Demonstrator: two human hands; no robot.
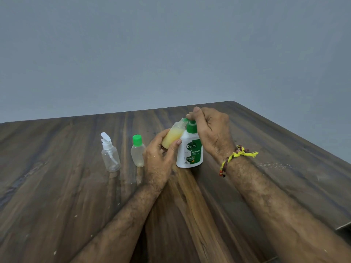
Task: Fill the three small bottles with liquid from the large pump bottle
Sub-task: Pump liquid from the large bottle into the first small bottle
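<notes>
We hold a small bottle [173, 136] in our left hand [158, 158], fingers wrapped around its body, tilted so its open neck leans up and right, touching the spout of the pump bottle [190, 149]. Our right hand [210, 130] is curled over the green pump head, nearer the plunger. The pump bottle stands upright on the table [76, 186], label reading "Dettol ORIGINAL" and "99.99%". The capped bottle [137, 151] and spray bottle [109, 152] stand left, looking almost empty.

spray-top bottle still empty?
Yes, the spray-top bottle stands clear and see-through on the table, with no liquid visible inside.
</notes>
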